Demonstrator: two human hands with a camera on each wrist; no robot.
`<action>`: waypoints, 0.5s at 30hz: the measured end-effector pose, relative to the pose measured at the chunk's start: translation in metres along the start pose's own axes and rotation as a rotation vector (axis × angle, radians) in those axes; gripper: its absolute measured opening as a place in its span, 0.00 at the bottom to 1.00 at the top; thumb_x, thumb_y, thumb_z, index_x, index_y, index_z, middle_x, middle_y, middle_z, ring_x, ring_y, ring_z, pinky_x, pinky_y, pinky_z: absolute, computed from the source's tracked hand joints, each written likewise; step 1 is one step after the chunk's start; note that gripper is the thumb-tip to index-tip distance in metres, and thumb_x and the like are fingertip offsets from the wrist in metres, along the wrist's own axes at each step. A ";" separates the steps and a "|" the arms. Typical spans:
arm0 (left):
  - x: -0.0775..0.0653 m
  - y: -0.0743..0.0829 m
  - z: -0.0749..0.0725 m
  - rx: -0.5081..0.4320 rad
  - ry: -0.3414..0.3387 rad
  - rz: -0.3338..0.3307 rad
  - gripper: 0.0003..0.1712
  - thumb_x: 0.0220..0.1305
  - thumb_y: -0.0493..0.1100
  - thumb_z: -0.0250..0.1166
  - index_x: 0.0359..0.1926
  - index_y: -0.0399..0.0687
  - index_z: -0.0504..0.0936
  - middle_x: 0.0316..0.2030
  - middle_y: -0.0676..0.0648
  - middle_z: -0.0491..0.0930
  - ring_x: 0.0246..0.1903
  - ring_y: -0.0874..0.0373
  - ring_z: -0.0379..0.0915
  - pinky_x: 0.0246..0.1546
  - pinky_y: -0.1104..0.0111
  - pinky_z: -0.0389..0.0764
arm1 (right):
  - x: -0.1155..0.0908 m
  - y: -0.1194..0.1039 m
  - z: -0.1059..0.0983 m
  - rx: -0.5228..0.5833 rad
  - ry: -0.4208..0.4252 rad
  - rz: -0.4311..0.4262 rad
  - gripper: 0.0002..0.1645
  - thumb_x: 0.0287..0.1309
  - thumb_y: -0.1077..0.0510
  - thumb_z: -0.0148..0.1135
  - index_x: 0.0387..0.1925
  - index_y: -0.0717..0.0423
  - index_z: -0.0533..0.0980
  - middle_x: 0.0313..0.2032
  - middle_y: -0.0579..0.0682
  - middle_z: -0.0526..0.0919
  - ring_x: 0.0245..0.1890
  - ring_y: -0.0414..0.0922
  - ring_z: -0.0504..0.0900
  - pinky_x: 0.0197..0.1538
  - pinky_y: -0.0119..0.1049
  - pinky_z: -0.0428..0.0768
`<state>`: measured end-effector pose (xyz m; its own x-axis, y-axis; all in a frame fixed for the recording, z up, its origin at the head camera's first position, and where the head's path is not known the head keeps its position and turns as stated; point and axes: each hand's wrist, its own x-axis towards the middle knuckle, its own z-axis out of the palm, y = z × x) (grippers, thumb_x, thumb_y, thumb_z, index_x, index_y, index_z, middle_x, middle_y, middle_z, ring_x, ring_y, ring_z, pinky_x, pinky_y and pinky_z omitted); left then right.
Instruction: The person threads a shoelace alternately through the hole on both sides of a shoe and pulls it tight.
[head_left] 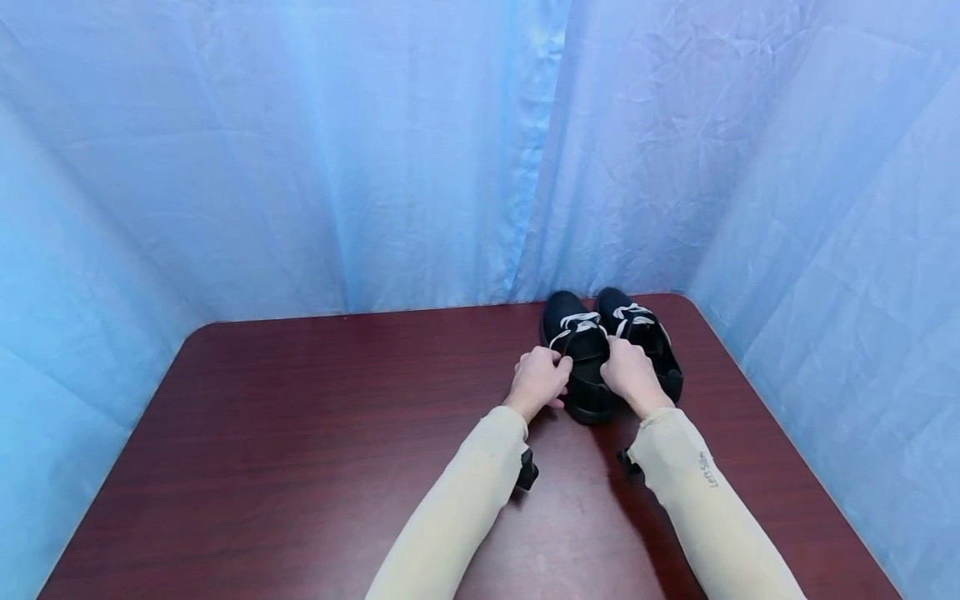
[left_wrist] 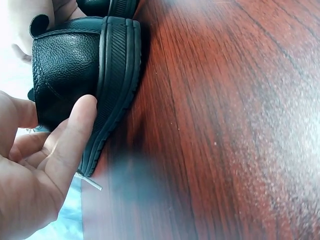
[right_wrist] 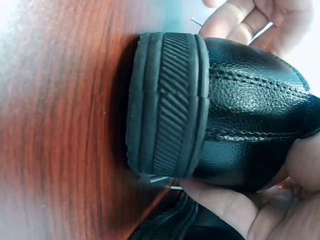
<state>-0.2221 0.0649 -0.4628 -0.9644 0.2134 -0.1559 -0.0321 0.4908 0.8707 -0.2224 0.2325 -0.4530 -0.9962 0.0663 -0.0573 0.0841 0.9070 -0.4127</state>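
Observation:
A pair of black shoes with white laces sits near the table's far right corner, toes toward the curtain. My left hand [head_left: 538, 379] grips the near-left side of the left shoe [head_left: 588, 372], thumb at the collar edge and fingers along the leather outside. On the opposite side, my right hand [head_left: 630, 377] holds the collar, with a finger lying low along the side. The shoe's ribbed heel [right_wrist: 172, 100] faces the right wrist camera. A loose lace end [left_wrist: 91, 181] sticks out below the left fingers. The right shoe [head_left: 670, 367] stands just beyond the right hand, partly hidden by it.
The dark red wood table [head_left: 300, 450] extends to the left of the shoes. Light blue curtains [head_left: 420, 167] hang along its back and sides, close behind the shoe toes. Black wrist cameras [head_left: 528, 470] hang under both cream sleeves [head_left: 457, 508].

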 end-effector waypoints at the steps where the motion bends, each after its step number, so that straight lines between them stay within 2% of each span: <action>1: 0.000 0.000 0.001 -0.005 0.002 0.002 0.14 0.75 0.46 0.57 0.37 0.46 0.86 0.19 0.47 0.81 0.21 0.52 0.84 0.21 0.65 0.83 | 0.000 0.001 0.000 -0.005 0.002 0.000 0.32 0.56 0.70 0.48 0.64 0.76 0.67 0.54 0.76 0.77 0.54 0.71 0.77 0.55 0.63 0.74; 8: -0.001 -0.002 0.002 -0.014 -0.003 -0.004 0.17 0.75 0.47 0.57 0.31 0.45 0.85 0.19 0.46 0.81 0.23 0.49 0.85 0.24 0.61 0.84 | 0.000 0.002 0.003 -0.022 -0.015 0.011 0.33 0.58 0.69 0.47 0.66 0.77 0.65 0.56 0.77 0.76 0.54 0.72 0.76 0.55 0.64 0.74; 12: 0.000 -0.004 -0.003 -0.029 -0.001 -0.014 0.15 0.75 0.50 0.59 0.38 0.45 0.85 0.21 0.46 0.81 0.24 0.48 0.84 0.25 0.60 0.85 | 0.005 -0.001 0.005 0.006 -0.019 0.011 0.33 0.62 0.68 0.44 0.68 0.76 0.64 0.59 0.76 0.74 0.56 0.71 0.75 0.58 0.64 0.73; 15: -0.001 -0.005 -0.009 0.066 -0.023 0.017 0.18 0.75 0.52 0.60 0.48 0.44 0.85 0.23 0.47 0.80 0.21 0.50 0.83 0.30 0.65 0.84 | 0.006 -0.002 0.005 0.038 -0.044 0.010 0.31 0.66 0.66 0.41 0.69 0.75 0.63 0.62 0.75 0.71 0.60 0.70 0.73 0.61 0.64 0.70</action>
<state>-0.2231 0.0545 -0.4622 -0.9584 0.2411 -0.1528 0.0023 0.5418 0.8405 -0.2284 0.2294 -0.4574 -0.9933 0.0559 -0.1011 0.0955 0.8898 -0.4462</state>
